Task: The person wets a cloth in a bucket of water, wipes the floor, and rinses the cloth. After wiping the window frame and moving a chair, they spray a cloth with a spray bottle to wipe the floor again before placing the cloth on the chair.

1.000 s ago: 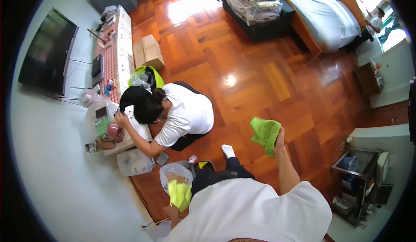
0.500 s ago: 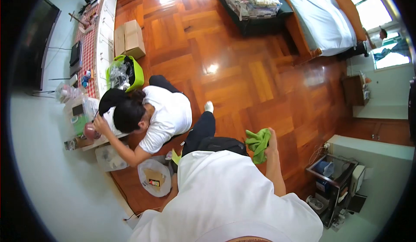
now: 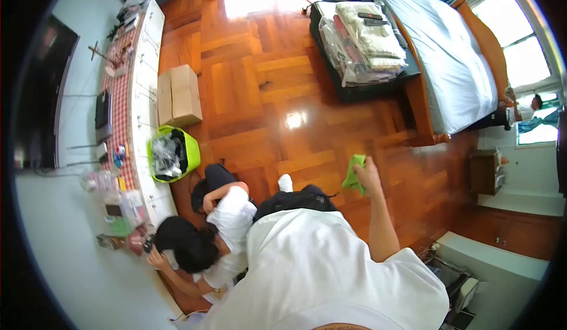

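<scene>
My right hand (image 3: 369,177) is closed around a bunched green cloth (image 3: 354,175), held out above the wooden floor. The cloth hangs from my fingers, clear of the floor. My left hand is hidden behind my white shirt (image 3: 319,259). To my left, another person (image 3: 233,212) in a white top crouches by the long white cabinet (image 3: 144,82). That person's hand (image 3: 158,259) reaches to a small dark object near a pinkish round item (image 3: 137,239); what the object is, I cannot make out.
A lime-green basket (image 3: 194,153) of plastic bags and a cardboard box (image 3: 186,97) stand along the cabinet. A bed (image 3: 449,52) is at upper right, beside a dark bench bearing bagged bedding (image 3: 372,41). A low wall unit (image 3: 502,259) stands at right.
My view has shifted, bringing more of the bed and bench in. My right arm has lifted the green cloth slightly, and the cloth looks more compact. The crouching person has leaned lower; the white bin is now hidden.
</scene>
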Demonstrator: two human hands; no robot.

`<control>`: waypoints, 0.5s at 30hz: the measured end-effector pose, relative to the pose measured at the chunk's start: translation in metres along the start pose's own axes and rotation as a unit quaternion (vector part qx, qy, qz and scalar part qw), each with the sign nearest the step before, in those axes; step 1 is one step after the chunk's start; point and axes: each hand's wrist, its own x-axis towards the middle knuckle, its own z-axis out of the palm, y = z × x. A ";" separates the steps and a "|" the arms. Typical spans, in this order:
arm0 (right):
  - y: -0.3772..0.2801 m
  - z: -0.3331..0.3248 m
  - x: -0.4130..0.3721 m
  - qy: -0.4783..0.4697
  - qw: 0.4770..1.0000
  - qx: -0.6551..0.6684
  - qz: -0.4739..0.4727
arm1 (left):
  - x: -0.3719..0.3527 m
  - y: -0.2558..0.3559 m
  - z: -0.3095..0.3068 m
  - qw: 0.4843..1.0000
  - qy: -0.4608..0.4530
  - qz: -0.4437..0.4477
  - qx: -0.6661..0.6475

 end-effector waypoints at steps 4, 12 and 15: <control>-0.089 -0.025 0.065 0.055 0.998 0.017 -0.027 | 0.044 0.053 -0.021 1.000 -0.001 -0.009 0.017; -0.251 -0.006 0.263 0.038 0.995 -0.021 -0.091 | 0.120 0.144 -0.030 0.984 -0.048 -0.056 0.163; -0.338 -0.001 0.333 -0.010 0.986 -0.009 -0.166 | 0.202 0.245 -0.076 0.972 -0.021 -0.004 0.236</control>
